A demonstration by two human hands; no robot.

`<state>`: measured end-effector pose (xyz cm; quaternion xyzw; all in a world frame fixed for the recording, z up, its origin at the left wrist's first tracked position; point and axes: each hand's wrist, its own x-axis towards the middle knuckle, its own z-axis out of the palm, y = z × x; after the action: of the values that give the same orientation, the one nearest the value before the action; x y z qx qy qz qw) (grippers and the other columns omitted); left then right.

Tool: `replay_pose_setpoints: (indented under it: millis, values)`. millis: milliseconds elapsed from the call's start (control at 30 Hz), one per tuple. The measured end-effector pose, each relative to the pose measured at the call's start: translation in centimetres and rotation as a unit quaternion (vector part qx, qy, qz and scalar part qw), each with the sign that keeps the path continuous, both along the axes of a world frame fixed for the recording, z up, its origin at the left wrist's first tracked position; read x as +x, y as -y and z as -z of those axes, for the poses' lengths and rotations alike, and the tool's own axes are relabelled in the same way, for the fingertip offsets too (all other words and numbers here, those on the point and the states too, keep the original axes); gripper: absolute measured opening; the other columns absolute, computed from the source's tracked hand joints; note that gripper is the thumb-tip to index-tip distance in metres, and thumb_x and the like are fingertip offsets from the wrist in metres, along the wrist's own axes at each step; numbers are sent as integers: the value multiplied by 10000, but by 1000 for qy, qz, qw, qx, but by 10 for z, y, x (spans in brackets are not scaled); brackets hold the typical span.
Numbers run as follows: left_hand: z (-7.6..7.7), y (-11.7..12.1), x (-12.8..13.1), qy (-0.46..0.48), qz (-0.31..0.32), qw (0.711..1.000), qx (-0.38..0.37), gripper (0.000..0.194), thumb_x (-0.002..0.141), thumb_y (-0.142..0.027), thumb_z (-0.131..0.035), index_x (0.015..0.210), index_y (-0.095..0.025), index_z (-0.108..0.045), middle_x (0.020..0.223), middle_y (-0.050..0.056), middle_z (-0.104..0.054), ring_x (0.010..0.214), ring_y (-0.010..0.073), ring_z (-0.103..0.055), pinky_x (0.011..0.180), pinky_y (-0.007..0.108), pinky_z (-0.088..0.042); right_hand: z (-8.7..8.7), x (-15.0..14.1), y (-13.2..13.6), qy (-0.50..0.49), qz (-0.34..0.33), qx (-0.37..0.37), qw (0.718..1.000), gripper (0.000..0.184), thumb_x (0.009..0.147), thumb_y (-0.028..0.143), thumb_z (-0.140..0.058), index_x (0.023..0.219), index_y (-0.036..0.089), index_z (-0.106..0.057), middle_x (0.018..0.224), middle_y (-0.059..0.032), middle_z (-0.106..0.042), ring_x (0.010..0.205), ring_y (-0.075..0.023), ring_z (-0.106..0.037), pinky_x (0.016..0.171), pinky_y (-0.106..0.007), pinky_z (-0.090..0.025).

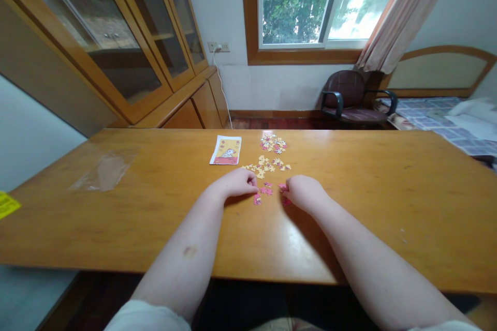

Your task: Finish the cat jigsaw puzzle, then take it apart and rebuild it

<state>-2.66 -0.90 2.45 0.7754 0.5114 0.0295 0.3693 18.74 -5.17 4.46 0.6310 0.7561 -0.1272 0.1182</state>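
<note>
Both my hands rest on the wooden table (368, 201) around a few small pink puzzle pieces (266, 191). My left hand (236, 182) lies curled, fingers pressed together at a piece by its fingertips. My right hand (303, 191) is curled too, pinching a pink piece (283, 187) at its fingertips. Another pink piece (257, 199) lies between the hands. Beyond them sits a loose pile of yellow pieces (266, 164), and further back a mixed pink and yellow pile (273, 143). A small picture card (225, 150) with a white animal lies left of the piles.
A clear plastic bag (104, 170) lies on the table's left part. A yellow paper (6, 204) shows at the far left edge. Behind the table stand a wooden glass-door cabinet (128, 36), a dark armchair (351, 97), a window and a bed (446, 119).
</note>
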Motion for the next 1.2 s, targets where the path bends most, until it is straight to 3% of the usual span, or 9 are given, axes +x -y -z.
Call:
replay_pose_setpoints:
  millis: [100, 200, 300, 400, 633, 767, 900, 1100, 1200]
  values:
    - [1, -1, 0, 2, -1, 1000, 1, 163, 639, -331, -608, 685, -175, -598, 699, 10, -643, 660, 147, -554, 544, 235, -365, -1, 5, -2, -25, 3, 22, 999, 372, 871, 403, -444, 909, 171, -733, 925, -154, -710, 856, -253, -662, 683, -305, -475]
    - [1, 0, 0, 1, -4, 1000, 5, 160, 642, -328, -603, 688, -176, -595, 702, 9, -645, 661, 147, -557, 548, 235, -370, 1, 15, -9, -68, -5, 37, 997, 321, 856, 385, -475, 990, 223, -717, 935, -103, -718, 847, -226, -655, 678, -289, -462]
    - [0, 0, 1, 5, 1, 1000, 6, 159, 645, -328, -599, 685, -174, -588, 714, 13, -649, 665, 147, -560, 546, 237, -370, 6, 23, -16, -127, -47, -1, 991, 301, 809, 275, -521, 1041, 312, -710, 946, -20, -730, 842, -181, -652, 679, -247, -449]
    - [1, 0, 1, 7, 10, 1000, 4, 162, 655, -335, -597, 690, -177, -583, 718, 13, -652, 667, 145, -560, 553, 241, -373, 11, 25, -20, -144, -83, -35, 985, 330, 771, 214, -539, 1021, 320, -726, 947, 11, -737, 845, -161, -655, 689, -222, -440]
    - [6, -3, 1, 10, 13, 1000, 8, 166, 663, -336, -609, 698, -174, -597, 717, 18, -661, 673, 149, -571, 563, 246, -379, 12, 21, -21, -126, -65, -22, 990, 227, 785, 341, -595, 962, 283, -726, 878, -1, -737, 782, -149, -652, 614, -210, -410]
    - [5, -4, 2, 16, -11, 998, 62, 148, 694, -322, -592, 691, -175, -607, 713, 15, -655, 661, 145, -566, 577, 251, -384, 13, 21, -20, -103, -49, 15, 993, 253, 800, 435, -592, 902, 249, -729, 863, -42, -730, 768, -169, -646, 614, -229, -411]
    - [5, -6, 3, 17, -42, 993, 106, 149, 729, -316, -576, 716, -175, -624, 740, 15, -661, 662, 143, -568, 583, 250, -388, 16, 22, -21, -137, -70, 9, 988, 237, 801, 338, -584, 992, 308, -721, 930, -5, -728, 793, -152, -642, 653, -218, -419]
    - [8, -5, 10, 15, 2, 984, 175, 181, 773, -281, -566, 869, -201, -697, 841, 23, -658, 751, 155, -579, 667, 256, -422, 15, 20, -19, -105, -52, 24, 993, 225, 809, 343, -560, 928, 281, -741, 887, -30, -733, 799, -177, -650, 657, -232, -433]
    - [9, -3, 15, 16, 39, 980, 194, 223, 807, -280, -563, 965, -224, -712, 946, 36, -660, 847, 164, -590, 765, 263, -439, 12, 16, -15, -112, -79, 37, 990, 244, 828, 343, -536, 949, 273, -735, 913, -40, -734, 820, -188, -655, 671, -240, -443]
